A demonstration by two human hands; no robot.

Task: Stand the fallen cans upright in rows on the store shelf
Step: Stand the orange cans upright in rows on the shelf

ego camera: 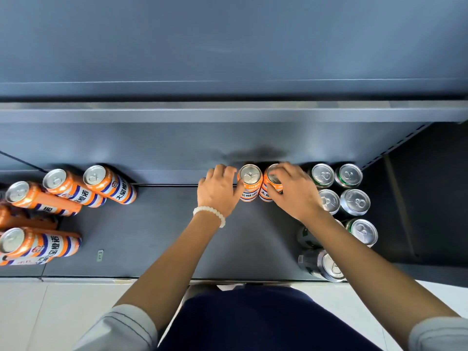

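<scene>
Two orange-and-white cans stand upright side by side at the back of the dark shelf [157, 231]. My left hand [219, 190] is curled round the left can [250, 182] from its left side. My right hand [293, 191] grips the right can [272, 184], fingers over its top rim. Several more orange cans are at the left: one against the back wall [110, 184], others in a cluster [40, 198] reaching to the front left [38, 245]. A white bead bracelet is on my left wrist.
Several silver-and-green cans [352, 201] stand in two rows at the right, from the back wall to the front edge; my right forearm hides some. An upper shelf [228, 114] overhangs the back. A side wall closes the shelf on the right. Pale floor lies below.
</scene>
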